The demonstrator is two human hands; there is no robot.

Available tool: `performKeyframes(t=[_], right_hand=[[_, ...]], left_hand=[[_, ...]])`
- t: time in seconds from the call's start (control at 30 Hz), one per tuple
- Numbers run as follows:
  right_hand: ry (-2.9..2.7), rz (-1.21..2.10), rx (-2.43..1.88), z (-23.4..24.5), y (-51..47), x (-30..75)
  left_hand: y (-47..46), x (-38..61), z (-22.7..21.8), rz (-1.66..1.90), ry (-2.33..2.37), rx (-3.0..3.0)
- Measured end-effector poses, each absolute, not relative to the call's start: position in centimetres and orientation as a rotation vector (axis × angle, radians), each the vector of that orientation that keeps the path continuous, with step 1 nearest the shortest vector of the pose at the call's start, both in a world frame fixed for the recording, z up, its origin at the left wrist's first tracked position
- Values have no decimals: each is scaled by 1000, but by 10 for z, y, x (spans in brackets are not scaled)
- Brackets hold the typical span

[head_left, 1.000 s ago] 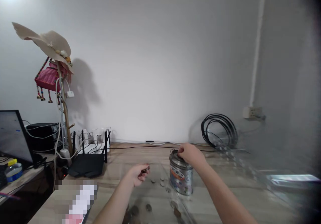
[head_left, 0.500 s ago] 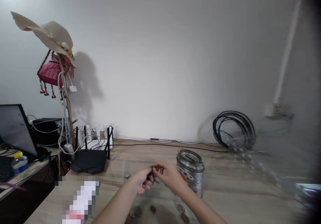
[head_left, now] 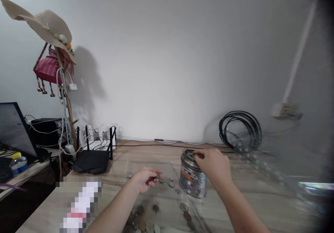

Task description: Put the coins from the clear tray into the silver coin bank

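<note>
My left hand (head_left: pixel 146 180) is closed on coins (head_left: pixel 157 176), their edges showing at the fingertips, above a clear plastic tray or sheet (head_left: pixel 148 167). My right hand (head_left: pixel 215 163) reaches over a round metal tin (head_left: pixel 191 182) with a printed label. Its fingertips are pinched together at the slot in the tin's lid (head_left: pixel 190 155); whatever they hold is hidden. Loose coins (head_left: pixel 142 225), silver and brownish, lie in the near part of the plastic. A few more silver coins (head_left: pixel 171 183) lie between my left hand and the tin.
A black router (head_left: pixel 91 160) stands at the left back of the wooden table. Coiled black cable (head_left: pixel 240 130) leans against the wall on the right. Cables run along the wall. Further left are a monitor (head_left: pixel 17 132), a bottle (head_left: pixel 18 163) and a stand carrying a hat (head_left: pixel 49 27).
My hands were together over the coins. My right hand has moved right to the tin's lid, while my left stays over the plastic with coins. The view has shifted slightly.
</note>
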State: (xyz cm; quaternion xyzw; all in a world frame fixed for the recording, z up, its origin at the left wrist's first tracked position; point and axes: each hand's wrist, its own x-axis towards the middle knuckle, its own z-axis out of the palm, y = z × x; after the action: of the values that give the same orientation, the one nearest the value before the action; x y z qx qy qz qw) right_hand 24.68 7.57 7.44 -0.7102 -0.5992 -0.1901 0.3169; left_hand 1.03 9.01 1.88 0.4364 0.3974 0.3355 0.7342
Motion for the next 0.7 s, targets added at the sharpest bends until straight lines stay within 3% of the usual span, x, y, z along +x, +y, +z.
performKeyframes(t=[0.13,0.23,0.5,0.7], right_hand=[[-1569,-396,-1863,74,78,247],[-1566,-452,-1591,72,77,231],[-2072,460,-1099,31,78,150],[-2032,491,-1162,23,83,146]], left_hand=[[91,9,19,756,881,997],[91,8,19,722,872,1007],[93,7,15,689,855,1031],[91,9,13,615,841,1048]])
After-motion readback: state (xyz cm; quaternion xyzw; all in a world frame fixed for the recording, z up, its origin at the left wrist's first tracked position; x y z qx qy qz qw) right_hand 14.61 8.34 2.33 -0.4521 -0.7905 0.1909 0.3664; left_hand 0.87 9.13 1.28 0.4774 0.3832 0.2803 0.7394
